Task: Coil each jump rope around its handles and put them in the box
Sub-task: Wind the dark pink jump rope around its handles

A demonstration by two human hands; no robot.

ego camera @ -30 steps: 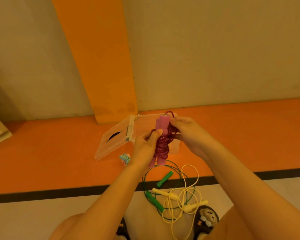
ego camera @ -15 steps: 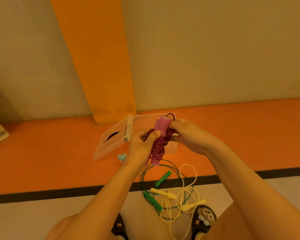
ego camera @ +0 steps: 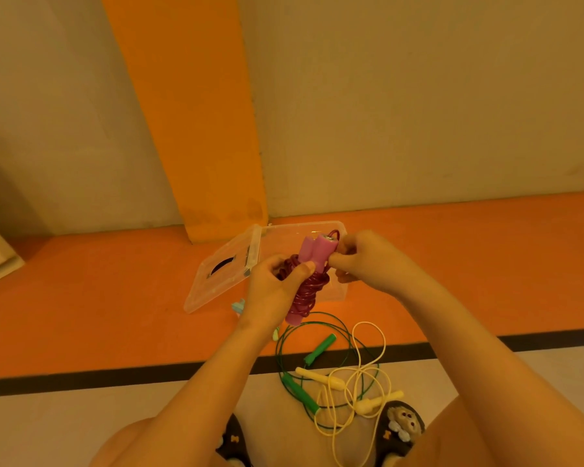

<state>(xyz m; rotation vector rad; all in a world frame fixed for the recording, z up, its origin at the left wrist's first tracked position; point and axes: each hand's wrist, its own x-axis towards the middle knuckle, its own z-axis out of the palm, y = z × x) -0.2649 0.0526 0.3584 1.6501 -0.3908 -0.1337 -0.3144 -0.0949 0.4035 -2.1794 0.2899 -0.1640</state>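
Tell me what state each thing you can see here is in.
pink jump rope: coiled around its handles, held in both hands
box: open, lid swung out to its left
green jump rope: uncoiled, loose on floor
yellow jump rope: uncoiled, lying across the green one
left hand: grips the pink jump rope
right hand: pinches the handles' top

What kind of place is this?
Likely an indoor gym or playroom: orange floor with a black line, orange wall stripe, green jump rope and yellow jump rope loose near a clear box.
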